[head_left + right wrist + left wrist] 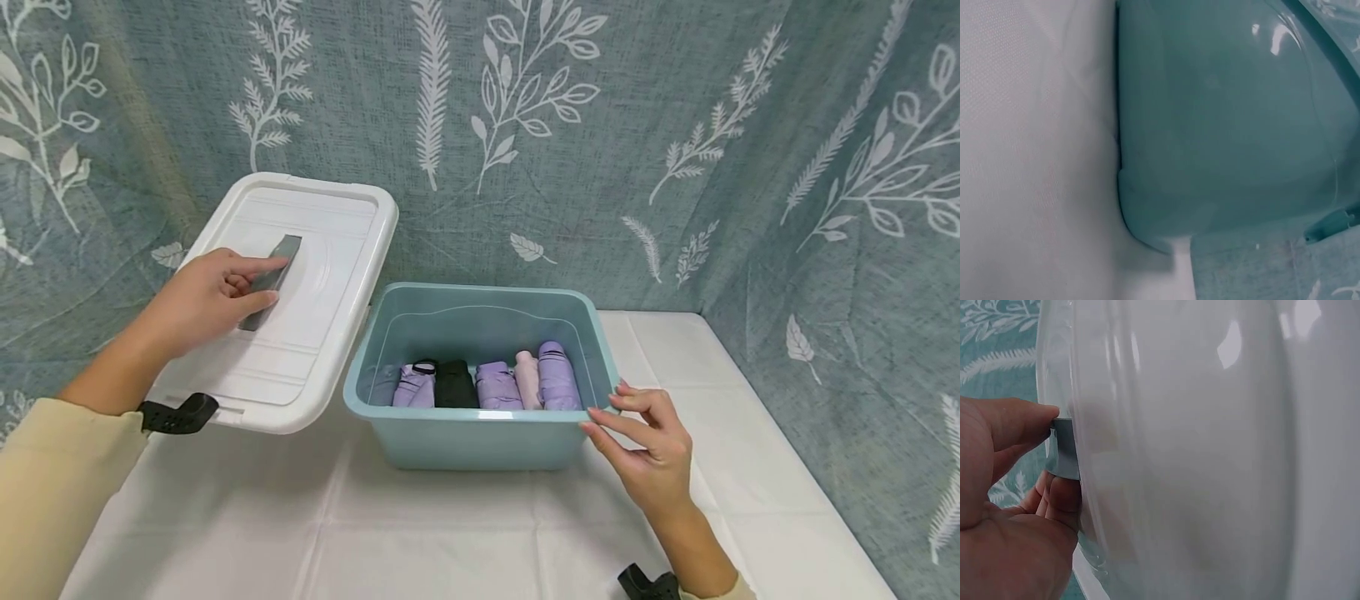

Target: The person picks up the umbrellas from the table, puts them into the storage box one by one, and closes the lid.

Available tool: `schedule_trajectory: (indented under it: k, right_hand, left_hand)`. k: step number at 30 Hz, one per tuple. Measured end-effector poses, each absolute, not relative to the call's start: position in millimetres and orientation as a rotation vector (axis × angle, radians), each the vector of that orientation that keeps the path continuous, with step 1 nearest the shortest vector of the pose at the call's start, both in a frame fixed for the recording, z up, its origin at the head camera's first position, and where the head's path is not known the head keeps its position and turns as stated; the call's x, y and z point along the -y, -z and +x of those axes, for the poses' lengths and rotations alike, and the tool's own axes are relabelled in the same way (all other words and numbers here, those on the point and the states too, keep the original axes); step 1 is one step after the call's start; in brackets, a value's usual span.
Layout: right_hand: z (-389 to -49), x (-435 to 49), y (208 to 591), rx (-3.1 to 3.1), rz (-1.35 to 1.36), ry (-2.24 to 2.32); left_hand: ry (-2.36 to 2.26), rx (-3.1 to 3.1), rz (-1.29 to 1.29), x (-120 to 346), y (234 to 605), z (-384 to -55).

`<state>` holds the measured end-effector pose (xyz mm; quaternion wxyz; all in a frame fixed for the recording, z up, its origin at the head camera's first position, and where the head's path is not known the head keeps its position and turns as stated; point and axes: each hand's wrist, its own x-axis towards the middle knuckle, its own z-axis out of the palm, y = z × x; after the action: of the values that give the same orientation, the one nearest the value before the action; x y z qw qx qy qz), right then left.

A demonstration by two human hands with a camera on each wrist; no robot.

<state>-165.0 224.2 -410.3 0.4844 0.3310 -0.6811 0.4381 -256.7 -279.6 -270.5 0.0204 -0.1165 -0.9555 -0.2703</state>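
My left hand (206, 296) pinches the grey handle (272, 282) of a white plastic lid (330, 242), which is held tilted left of the box. In the left wrist view, fingers and thumb close on the handle (1067, 450) from both sides. A blue-green plastic storage box (480, 442) stands uncovered on the table. My right hand (652, 454) holds its front right corner, fingertips at the rim; the right wrist view shows the box wall (1210, 125) but not the hand. Inside lies a row of rolled items: lilac bundles (498, 387), a black one (455, 385) and a pink one (527, 379).
A white cloth (427, 542) covers the table. Blue-green curtains (360, 100) with white leaf prints hang behind it and along the right side. Black straps with devices (180, 414) sit on both wrists.
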Motion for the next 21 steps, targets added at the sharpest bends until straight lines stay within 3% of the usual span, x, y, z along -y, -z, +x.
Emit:
schedule_trajectory:
  k: [21]
  right_hand:
    - [-164.2,-225.5,405.5,1.689,0.817,-0.952]
  left_hand:
    - [0.918,2.883,-0.550,221.3,248.4,-269.6]
